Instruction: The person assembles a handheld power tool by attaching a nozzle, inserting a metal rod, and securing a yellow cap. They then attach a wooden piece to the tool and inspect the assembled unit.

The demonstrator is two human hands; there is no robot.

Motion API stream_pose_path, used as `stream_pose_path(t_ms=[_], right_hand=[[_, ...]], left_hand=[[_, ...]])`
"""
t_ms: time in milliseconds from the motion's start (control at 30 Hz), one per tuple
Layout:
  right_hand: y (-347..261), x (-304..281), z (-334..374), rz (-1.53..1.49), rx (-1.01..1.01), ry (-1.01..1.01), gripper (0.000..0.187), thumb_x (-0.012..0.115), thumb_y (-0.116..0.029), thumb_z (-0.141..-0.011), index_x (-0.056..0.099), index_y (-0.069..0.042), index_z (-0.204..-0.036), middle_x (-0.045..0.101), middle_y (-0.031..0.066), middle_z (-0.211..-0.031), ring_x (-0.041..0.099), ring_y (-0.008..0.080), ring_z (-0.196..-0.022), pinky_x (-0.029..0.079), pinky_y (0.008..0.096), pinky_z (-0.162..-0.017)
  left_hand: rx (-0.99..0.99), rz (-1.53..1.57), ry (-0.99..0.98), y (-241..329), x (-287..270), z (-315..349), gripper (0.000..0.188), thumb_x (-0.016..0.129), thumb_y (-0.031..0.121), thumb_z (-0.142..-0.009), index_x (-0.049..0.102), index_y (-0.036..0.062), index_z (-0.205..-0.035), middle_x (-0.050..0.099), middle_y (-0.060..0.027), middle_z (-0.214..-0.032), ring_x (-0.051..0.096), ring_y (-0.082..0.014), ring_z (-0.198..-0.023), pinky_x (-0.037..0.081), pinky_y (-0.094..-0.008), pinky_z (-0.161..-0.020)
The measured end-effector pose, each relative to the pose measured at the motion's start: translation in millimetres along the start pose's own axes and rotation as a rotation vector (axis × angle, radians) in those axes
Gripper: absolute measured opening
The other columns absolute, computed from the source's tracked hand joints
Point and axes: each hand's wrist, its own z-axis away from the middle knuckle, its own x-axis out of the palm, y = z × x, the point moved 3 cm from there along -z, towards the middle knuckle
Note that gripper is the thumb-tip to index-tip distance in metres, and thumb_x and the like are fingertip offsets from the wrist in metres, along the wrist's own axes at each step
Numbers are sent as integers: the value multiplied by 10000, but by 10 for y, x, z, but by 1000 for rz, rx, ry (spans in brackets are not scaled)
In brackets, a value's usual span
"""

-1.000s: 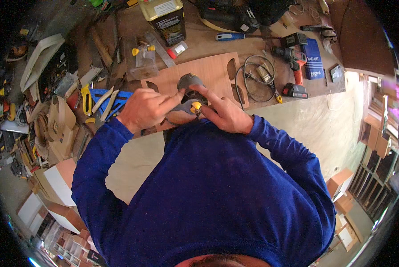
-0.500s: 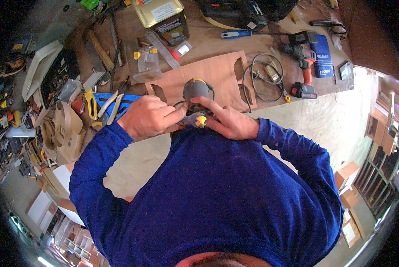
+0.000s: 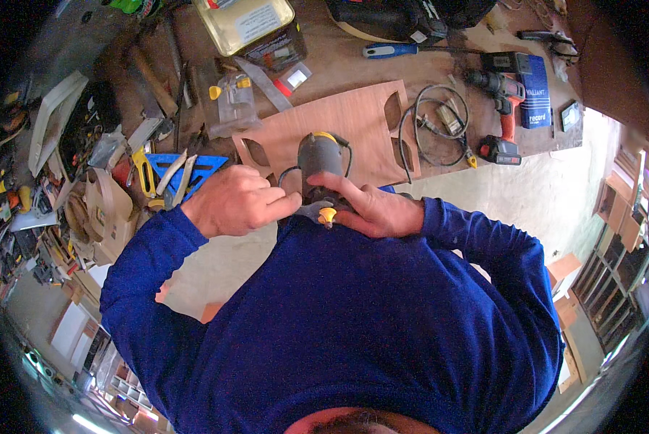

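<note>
A compact trim router (image 3: 321,158), dark grey with a yellow ring at its top and a yellow wing knob (image 3: 327,215) near its base, is held upright close to my body at the bench's near edge. My right hand (image 3: 375,208) grips it from the right, index finger across the front of the body and thumb low beside the knob. On the other side, my left hand (image 3: 239,202) is closed, its fingers curled and the foremost fingertips against the router's lower left side. What lies under those fingers is hidden. Just beyond the router lies a curved wooden panel (image 3: 339,112) with cut-out slots.
A coiled black cable (image 3: 440,134) and a cordless drill (image 3: 506,108) rest to the right. Beyond lie a blue-handled screwdriver (image 3: 389,50) and a tub (image 3: 263,32). A blue square (image 3: 198,177) and piled tools crowd the left of the workbench (image 3: 339,69).
Both hands and the router have come slightly lower in the picture, towards my body. The left hand sits a little further left, and more of the router's body shows.
</note>
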Motion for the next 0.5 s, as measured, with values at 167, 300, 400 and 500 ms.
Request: stream_pose_path(t_ms=[167,300,400,500], right_hand=[[-51,-36,-21,52,107,-55,649,557,-67,-1025,197,-98,-1565,670,239,-1111,694,421,-1041,528,465,-859],[-49,-53,-33,22,98,-107,656,564,-61,-1021,191,-94,-1560,659,251,-1148,691,425,-1059,532,473,-866],[-14,-45,-63,57,46,-93,669,568,-69,-1013,184,-111,-1560,667,254,-1076,700,433,-997,533,497,-825],[19,-29,-92,91,-21,-58,687,567,-96,-1004,173,-150,-1565,690,260,-895,719,455,-851,535,541,-716]], left_hand=[[19,57,-38,-43,-31,-35,199,682,151,-831,702,131,-1028,561,17,-673,640,-157,-620,472,-332,-533],[66,90,-97,-105,-59,-76,192,676,156,-834,689,120,-1022,545,14,-660,647,-160,-621,481,-336,-538],[84,110,-128,-140,-89,-97,190,667,161,-840,681,116,-1025,544,11,-658,653,-166,-624,485,-340,-540],[93,111,-152,-158,-118,-118,198,657,166,-846,679,115,-1035,557,5,-662,662,-174,-629,490,-344,-536]])
